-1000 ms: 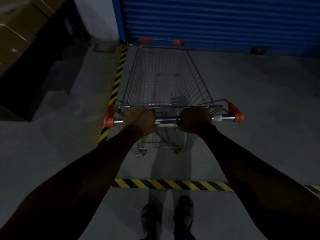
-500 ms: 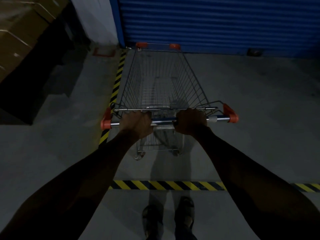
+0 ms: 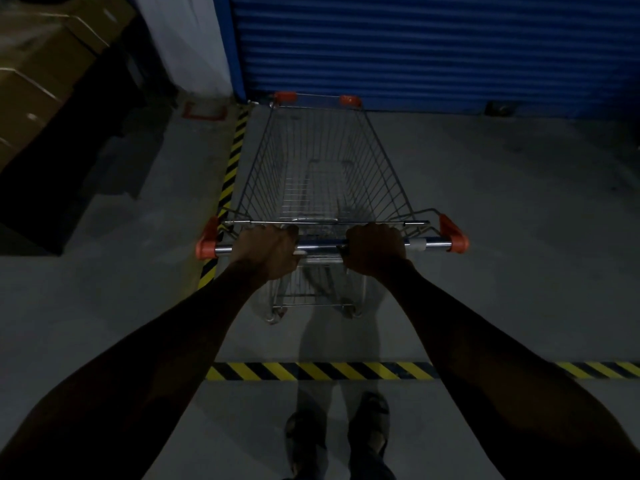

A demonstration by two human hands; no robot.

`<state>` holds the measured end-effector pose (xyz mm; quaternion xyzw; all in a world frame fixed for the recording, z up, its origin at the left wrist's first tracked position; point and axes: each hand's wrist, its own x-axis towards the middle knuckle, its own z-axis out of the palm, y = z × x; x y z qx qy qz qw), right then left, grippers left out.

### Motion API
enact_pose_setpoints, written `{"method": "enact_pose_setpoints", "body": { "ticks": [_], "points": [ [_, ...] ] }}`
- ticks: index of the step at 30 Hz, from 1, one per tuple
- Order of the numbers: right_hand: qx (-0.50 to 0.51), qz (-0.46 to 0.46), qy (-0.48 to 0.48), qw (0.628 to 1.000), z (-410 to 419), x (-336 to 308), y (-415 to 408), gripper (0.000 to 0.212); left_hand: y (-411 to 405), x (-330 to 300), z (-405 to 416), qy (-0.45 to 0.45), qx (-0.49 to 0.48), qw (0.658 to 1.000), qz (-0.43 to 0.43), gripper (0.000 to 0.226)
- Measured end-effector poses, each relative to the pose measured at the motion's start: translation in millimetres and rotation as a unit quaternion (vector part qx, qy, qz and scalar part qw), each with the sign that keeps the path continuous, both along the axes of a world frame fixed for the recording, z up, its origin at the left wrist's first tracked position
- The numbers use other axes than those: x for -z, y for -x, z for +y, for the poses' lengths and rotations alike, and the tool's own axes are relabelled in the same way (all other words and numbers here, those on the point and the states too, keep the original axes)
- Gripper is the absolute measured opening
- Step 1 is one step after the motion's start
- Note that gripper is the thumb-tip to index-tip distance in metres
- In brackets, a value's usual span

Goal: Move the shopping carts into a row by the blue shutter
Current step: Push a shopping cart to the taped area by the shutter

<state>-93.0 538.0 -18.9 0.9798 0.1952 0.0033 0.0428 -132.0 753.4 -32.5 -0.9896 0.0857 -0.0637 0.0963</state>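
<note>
A wire shopping cart with orange corner caps stands in front of me, its basket empty. Its front edge reaches the foot of the blue shutter, at the shutter's left end. My left hand grips the chrome handle bar left of centre. My right hand grips the same bar right of centre. Both arms are stretched out straight. No other cart is in view.
Yellow-black hazard tape runs along the cart's left side, and another strip crosses the floor in front of my feet. Cardboard boxes are stacked at the far left. A white pillar flanks the shutter. Bare concrete floor lies to the right.
The cart has rolled a little further forward toward the shutter, and its front now meets the shutter's base. Both hands keep their grip on the handle.
</note>
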Motion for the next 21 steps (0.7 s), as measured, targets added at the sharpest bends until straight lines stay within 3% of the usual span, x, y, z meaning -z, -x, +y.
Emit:
{"method": "enact_pose_setpoints", "body": {
  "ticks": [6,8,11,17,21],
  "points": [
    [-0.051,0.032,-0.030,0.998,-6.2,-3.3,5.2,0.037,6.7,1.8,9.8,0.098,0.073,0.992,-0.039,0.061],
    [-0.085,0.036,-0.058,0.994,-15.3,-1.3,11.2,0.056,10.3,1.0,13.3,0.090,0.133,0.985,-0.070,0.065],
    [-0.088,-0.061,-0.131,0.986,-34.7,-2.1,28.7,0.074,6.6,-7.8,-2.1,0.109,0.186,0.966,-0.142,0.063],
    [0.072,-0.166,-0.202,0.963,-97.4,-18.1,51.0,0.063,-14.1,-24.2,-118.6,0.151,0.248,0.946,-0.144,0.055],
    [0.185,-0.172,-0.173,0.952,-170.2,-15.8,79.7,0.062,-8.7,-33.8,-212.6,0.151,0.321,0.931,-0.087,0.056]
  ]
}}
